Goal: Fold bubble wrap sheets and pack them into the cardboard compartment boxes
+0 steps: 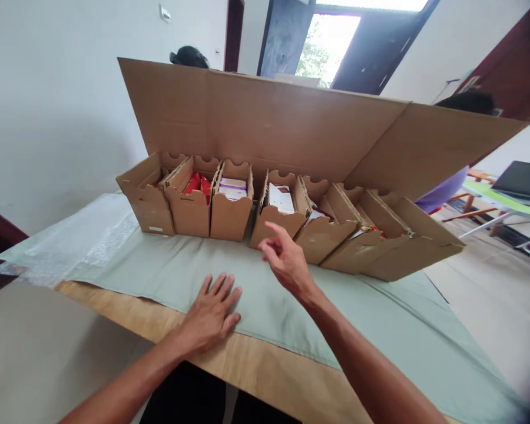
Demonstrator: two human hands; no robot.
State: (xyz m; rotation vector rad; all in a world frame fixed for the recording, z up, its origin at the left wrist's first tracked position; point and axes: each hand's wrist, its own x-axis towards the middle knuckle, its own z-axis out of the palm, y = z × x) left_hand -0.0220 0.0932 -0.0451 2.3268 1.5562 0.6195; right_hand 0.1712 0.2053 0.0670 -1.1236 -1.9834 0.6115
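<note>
My left hand [212,310] lies flat on the pale green cloth [168,271], fingers stretched out, holding nothing. My right hand [286,257] hovers above the cloth just in front of the row of small cardboard bins [229,215], fingers loosely curled and empty, nearest the fourth bin [274,227]. That bin holds white packets [281,198]. Other bins hold red packets [196,184] and a white and purple box [232,188].
A tall cardboard sheet [265,118] stands behind the bins. Clear bubble wrap [79,241] lies at the cloth's left end. Two people's heads [189,57] show behind the cardboard. A laptop [521,179] rests on a table at right. The wooden table edge [265,371] runs near me.
</note>
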